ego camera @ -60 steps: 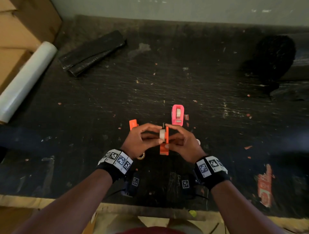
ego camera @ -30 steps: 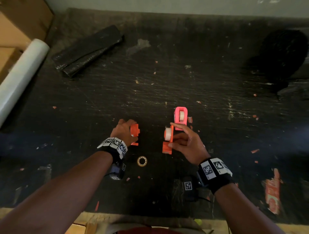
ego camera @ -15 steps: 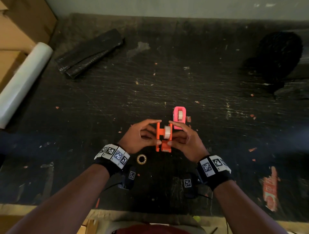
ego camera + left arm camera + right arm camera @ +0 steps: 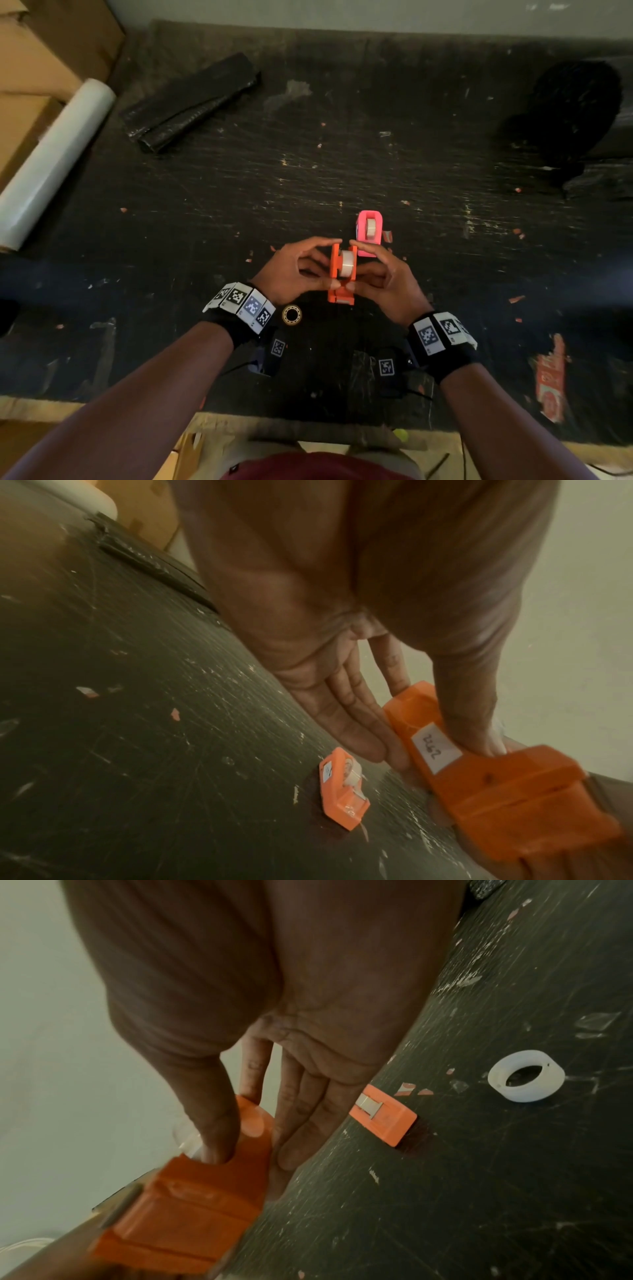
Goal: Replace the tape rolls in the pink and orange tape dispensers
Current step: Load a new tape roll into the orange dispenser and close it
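The orange dispenser is held upright just above the dark table, with a white tape roll between its two side pieces. My left hand pinches its left side, thumb and fingers on the labelled shell. My right hand pinches the right side. The pink dispenser stands on the table just behind, with a roll in it; it looks orange in the left wrist view and in the right wrist view.
An empty brown tape core lies by my left wrist. A white ring lies right of my right hand. A film roll and boxes are far left, a black folded bag behind, a black lump far right.
A second ago my left hand was off to the left on a loose orange piece. It has brought that piece to the roll, and both hands now hold the joined dispenser.
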The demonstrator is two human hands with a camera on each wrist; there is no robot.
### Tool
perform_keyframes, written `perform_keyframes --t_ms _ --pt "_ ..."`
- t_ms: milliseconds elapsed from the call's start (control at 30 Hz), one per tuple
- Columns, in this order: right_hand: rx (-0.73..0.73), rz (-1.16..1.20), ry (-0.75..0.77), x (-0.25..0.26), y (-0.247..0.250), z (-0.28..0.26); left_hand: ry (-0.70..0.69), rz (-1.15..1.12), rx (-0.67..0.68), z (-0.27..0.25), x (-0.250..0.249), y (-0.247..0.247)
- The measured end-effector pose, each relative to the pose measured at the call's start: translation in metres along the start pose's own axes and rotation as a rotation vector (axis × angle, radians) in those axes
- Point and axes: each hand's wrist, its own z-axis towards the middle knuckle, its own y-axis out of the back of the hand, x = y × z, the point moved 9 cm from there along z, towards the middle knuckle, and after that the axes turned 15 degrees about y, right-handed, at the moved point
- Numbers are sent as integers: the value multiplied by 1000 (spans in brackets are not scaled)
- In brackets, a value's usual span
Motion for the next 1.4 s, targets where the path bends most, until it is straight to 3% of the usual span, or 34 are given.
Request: perform_keyframes --t_ms 500,567,667,767,867,1133,1400 --pt "27 -100 -32 -5 -4 16 27 57 -24 17 5 10" --pt "72 -185 -59 -8 -3 25 42 98 -20 24 7 15" --pt "174 -524 -25 -8 1 45 48 183 -23 34 8 20" --pt "214 -832 22 -10 5 67 27 272 -75 51 5 30" --pt "227 -990 -5 -18 10 88 -11 441 -156 75 2 39" --pt "261 -1179 -43 -46 23 141 -1 574 -266 140 0 57" --pt "304 -1174 -58 -65 28 157 26 599 -222 167 10 59"
